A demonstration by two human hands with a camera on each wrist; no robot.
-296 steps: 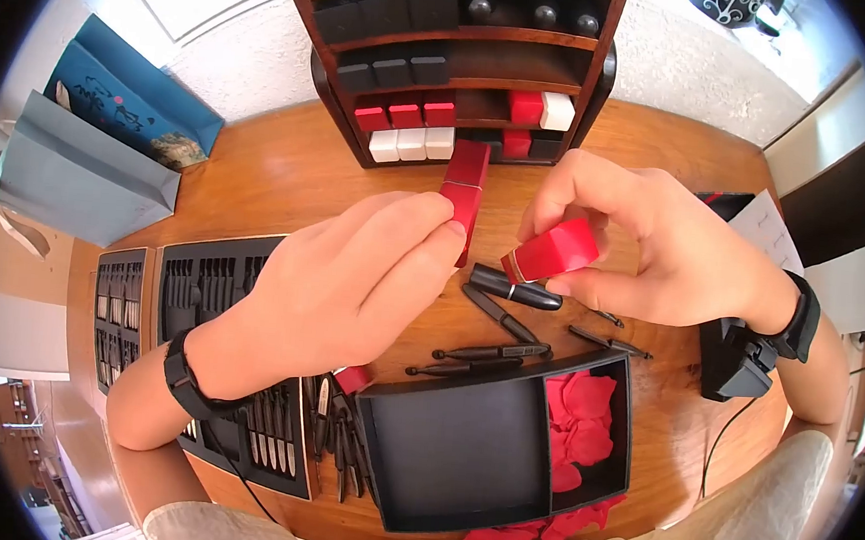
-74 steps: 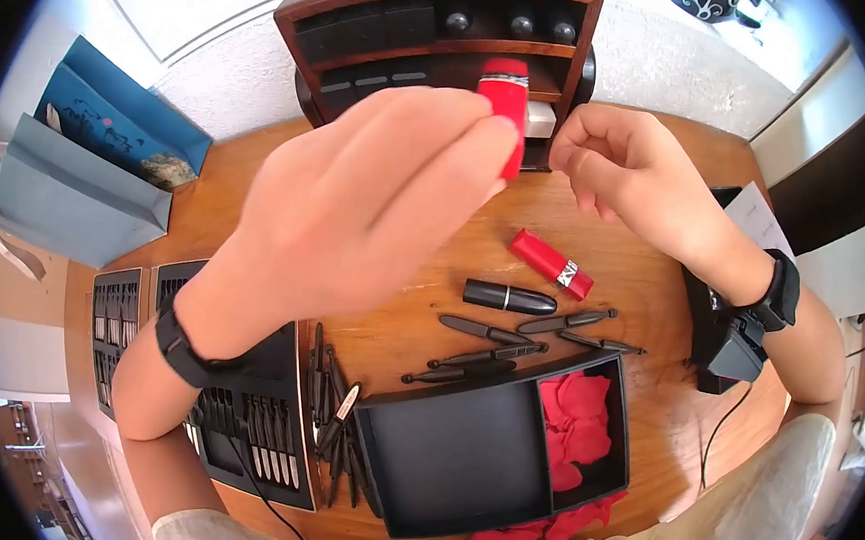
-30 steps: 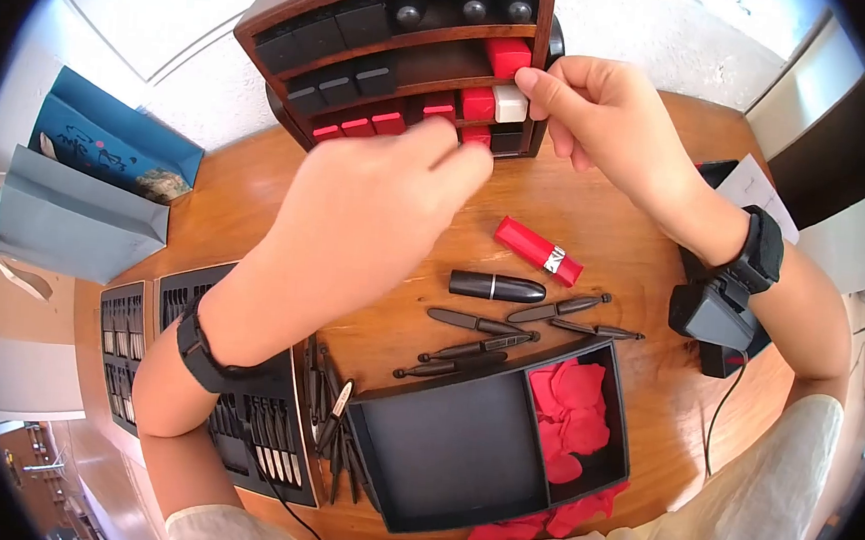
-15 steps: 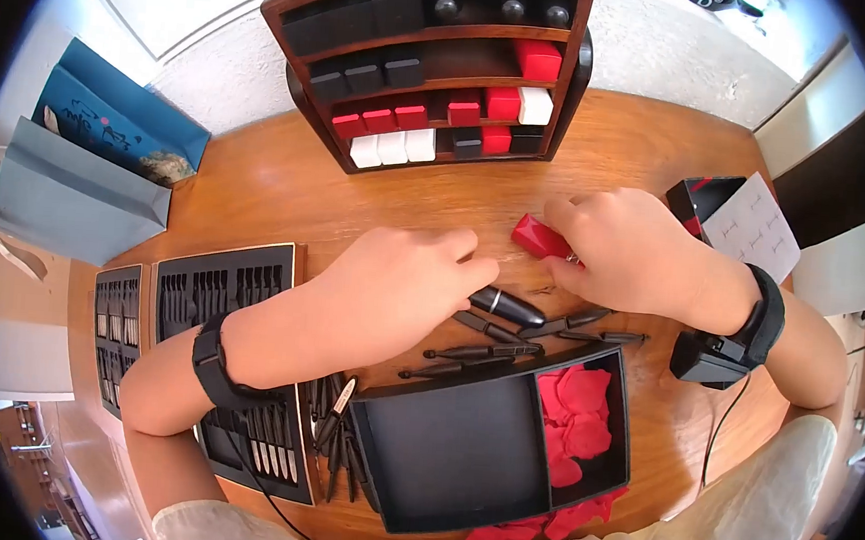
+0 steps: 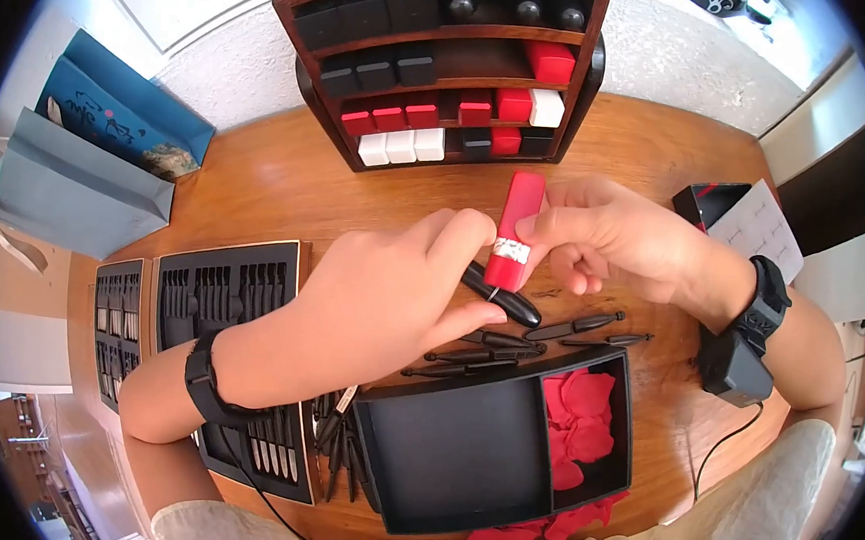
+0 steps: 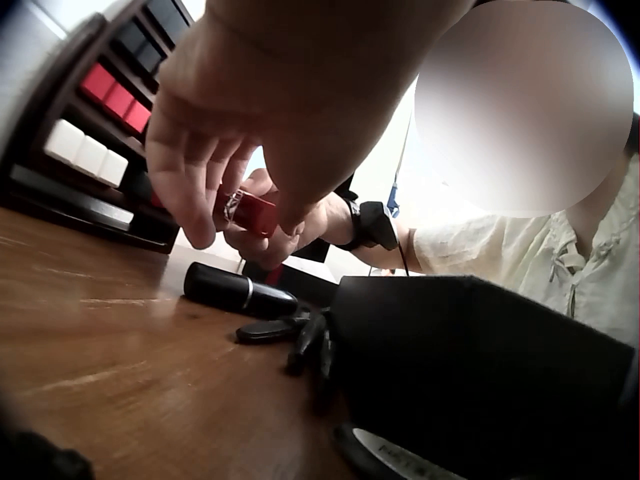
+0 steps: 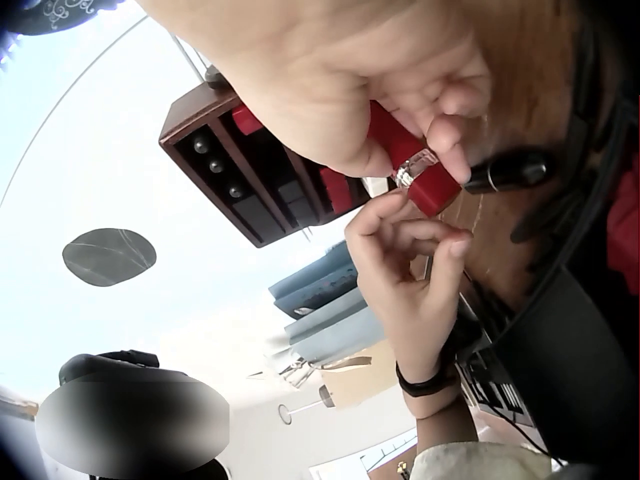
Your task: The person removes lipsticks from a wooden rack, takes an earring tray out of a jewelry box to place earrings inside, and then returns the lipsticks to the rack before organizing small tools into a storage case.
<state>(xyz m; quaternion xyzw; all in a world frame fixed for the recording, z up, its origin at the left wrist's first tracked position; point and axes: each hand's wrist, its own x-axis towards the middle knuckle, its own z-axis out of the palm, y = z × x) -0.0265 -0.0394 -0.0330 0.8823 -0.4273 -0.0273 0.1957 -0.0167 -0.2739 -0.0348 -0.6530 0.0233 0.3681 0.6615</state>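
Note:
A red lipstick (image 5: 523, 201) with a silver band stands nearly upright over the table in the head view. My right hand (image 5: 620, 238) pinches its upper part between thumb and fingers. At the lower end my left hand (image 5: 380, 296) has its index fingertip beside the band, and its thumb stands apart below. The right wrist view shows the left hand (image 7: 400, 270) loosely bent, with a gap between thumb and the lipstick (image 7: 435, 190). Beneath both hands lies a black tube with a silver ring (image 5: 520, 309), partly covered by the left hand and the lipstick.
A wooden rack (image 5: 437, 65) holding red, white and black boxes stands behind. In front is a black box (image 5: 449, 462) with red petals (image 5: 582, 431). Dark slim pens (image 5: 577, 325) lie nearby. Cases of tools (image 5: 221, 285) and paper bags (image 5: 88, 181) are left.
The red boxed piece was set on the rack's second shelf. My right hand then picked the lipstick off the table and raised it upright, while my left hand came down from the rack to it.

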